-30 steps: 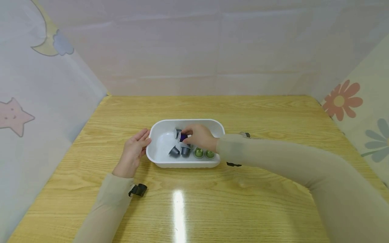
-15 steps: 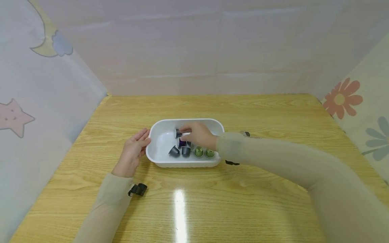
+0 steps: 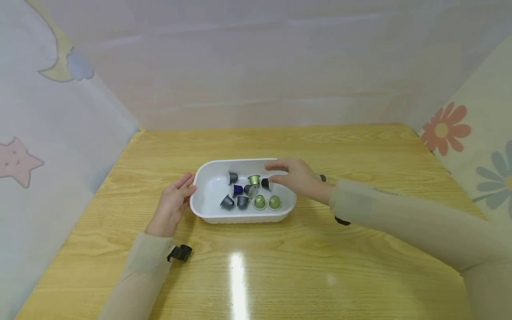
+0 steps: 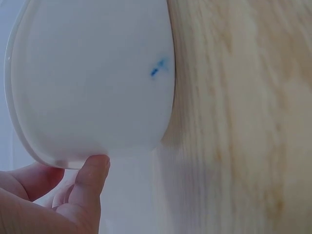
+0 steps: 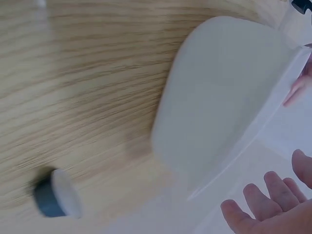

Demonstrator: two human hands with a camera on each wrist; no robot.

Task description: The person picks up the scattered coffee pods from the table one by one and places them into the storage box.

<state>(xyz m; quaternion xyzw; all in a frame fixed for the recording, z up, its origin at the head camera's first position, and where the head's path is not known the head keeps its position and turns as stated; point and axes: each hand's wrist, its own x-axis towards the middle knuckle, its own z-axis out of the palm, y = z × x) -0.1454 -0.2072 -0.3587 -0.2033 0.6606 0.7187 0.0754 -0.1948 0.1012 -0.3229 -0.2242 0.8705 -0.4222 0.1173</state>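
Note:
A white oblong tub (image 3: 208, 195) holds several coffee capsules. Among them are a purple capsule (image 3: 238, 190), a lying green capsule (image 3: 254, 180) and a dark capsule (image 3: 266, 184). My left hand (image 3: 172, 204) touches the tub's left end, its fingertips at the rim and outer wall in the left wrist view. My right hand (image 3: 298, 178) hovers over the tub's right end, fingers apart and holding nothing. One more dark capsule (image 5: 51, 194) with a pale lid lies on its side on the table outside the tub; the head view shows it partly hidden behind my right wrist.
The wooden table (image 3: 192, 284) runs up to pale walls at the back and both sides. Black straps (image 3: 180, 253) sit at the wrists. A blue mark (image 4: 158, 68) shows on the tub's outer wall.
My right hand let go of the purple capsule among the others, then moved right toward the tub's right end, uncovering a green and a dark capsule. My left hand stayed at the tub.

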